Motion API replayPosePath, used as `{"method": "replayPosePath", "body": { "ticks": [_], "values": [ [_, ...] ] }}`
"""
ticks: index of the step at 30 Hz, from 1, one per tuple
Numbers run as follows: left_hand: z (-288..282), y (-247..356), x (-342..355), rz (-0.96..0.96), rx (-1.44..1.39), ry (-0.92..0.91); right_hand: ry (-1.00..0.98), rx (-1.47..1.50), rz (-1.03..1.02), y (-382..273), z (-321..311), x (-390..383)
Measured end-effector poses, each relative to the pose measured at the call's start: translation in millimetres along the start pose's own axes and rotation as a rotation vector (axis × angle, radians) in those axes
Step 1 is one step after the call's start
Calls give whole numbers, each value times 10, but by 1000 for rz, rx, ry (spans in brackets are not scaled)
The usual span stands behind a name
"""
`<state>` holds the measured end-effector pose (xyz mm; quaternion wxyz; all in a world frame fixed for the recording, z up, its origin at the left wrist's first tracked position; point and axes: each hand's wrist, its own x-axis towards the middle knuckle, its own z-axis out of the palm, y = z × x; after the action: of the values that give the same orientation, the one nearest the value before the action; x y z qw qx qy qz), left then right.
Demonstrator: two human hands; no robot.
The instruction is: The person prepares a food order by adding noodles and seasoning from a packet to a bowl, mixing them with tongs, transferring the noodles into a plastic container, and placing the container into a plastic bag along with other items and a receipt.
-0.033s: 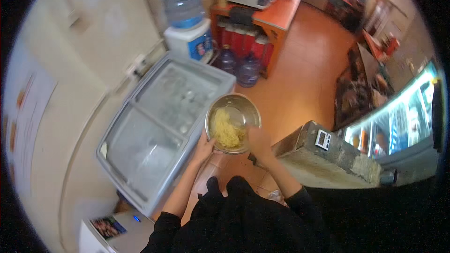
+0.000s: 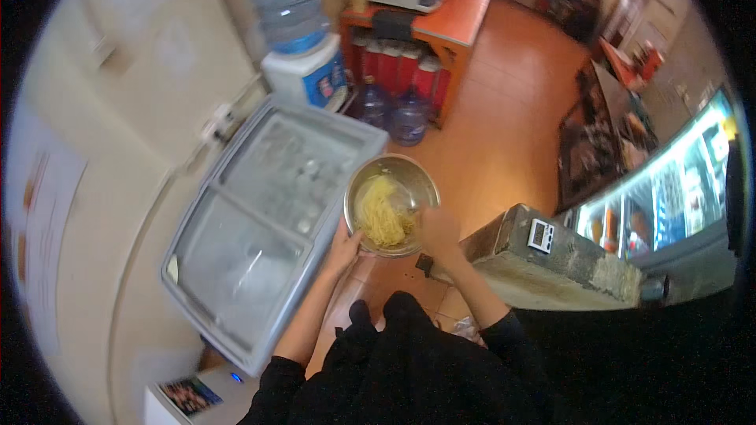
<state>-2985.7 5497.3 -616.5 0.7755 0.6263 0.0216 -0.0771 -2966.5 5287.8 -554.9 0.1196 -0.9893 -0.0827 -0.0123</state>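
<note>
A round metal bowl (image 2: 364, 182) is held out in front of my body, with a heap of thin yellow noodles (image 2: 384, 216) in it. Its lower left rim is gripped by my left hand (image 2: 344, 249), the thumb over the edge and the fingers underneath. At the right rim, my right hand (image 2: 439, 230) is curled closed and smeared by motion. Whatever it holds at the noodles' right side is too blurred to make out.
Left of the bowl stands a chest freezer (image 2: 236, 248) with a glass top. Beyond it are a water dispenser (image 2: 303, 71) and large water bottles (image 2: 409, 118). To the right, a rough ledge (image 2: 583, 264) carries a small white timer (image 2: 541, 235); a lit display fridge (image 2: 661, 189) stands behind.
The noodles have shifted and spread a little in the bowl. My right hand has moved slightly at the rim; my left hand keeps its grip. The view has turned a little.
</note>
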Motion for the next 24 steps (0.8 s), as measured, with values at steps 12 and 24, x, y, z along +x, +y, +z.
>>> {"method": "replayPosePath", "body": {
  "ticks": [12,24],
  "values": [
    [1055,245,2659,-83,-14,-154,42,171,602,1045,-439,1693],
    [2214,-3,4787,-267,-14,-400,38,197,1030,2397,-754,3029]
  ]
}}
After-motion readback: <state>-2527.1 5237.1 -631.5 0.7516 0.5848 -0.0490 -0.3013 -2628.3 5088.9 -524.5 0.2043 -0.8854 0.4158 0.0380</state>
